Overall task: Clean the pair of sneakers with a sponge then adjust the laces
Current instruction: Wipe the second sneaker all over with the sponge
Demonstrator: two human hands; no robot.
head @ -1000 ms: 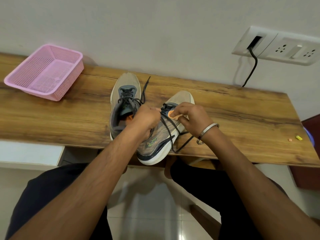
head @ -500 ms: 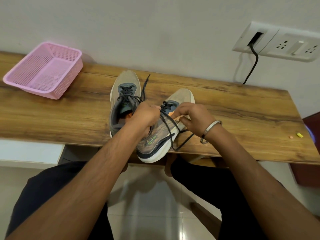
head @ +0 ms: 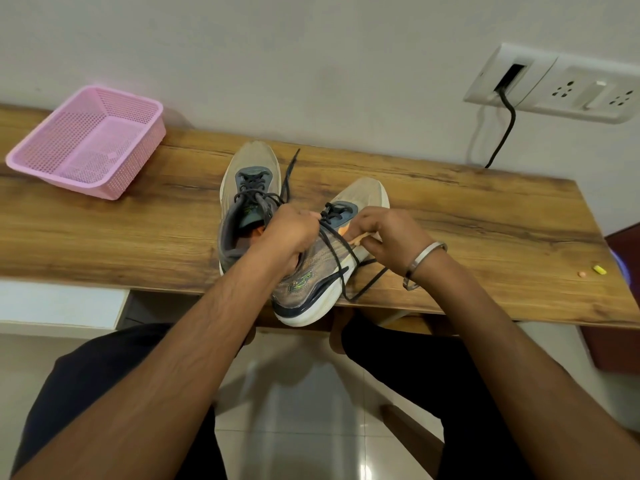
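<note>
**Both hands on the laces of the right-hand sneaker**

Two sneakers stand side by side on the wooden tabletop (head: 450,216), toes pointing to the far wall. The left sneaker (head: 247,188) sits flat, its dark laces loosely threaded, one loose end trailing toward the far edge. The right sneaker (head: 311,271) lies nearer, its heel overhanging the near edge of the tabletop.

The left hand (head: 292,233) is curled over the middle of the right sneaker, fingers closed around the dark lace (head: 337,242) near the eyelets. The right hand (head: 389,233), with a metal bangle (head: 420,263) at the wrist, has its fingers bent and pinches the same lace just beside the shoe's orange tongue. A loop of lace hangs down over the sneaker's side onto the tabletop.

At the far left stands a pink mesh basket (head: 138,157); nothing shows inside it. Two small bits (head: 594,270), one yellow and one orange, lie near the right edge.
</note>
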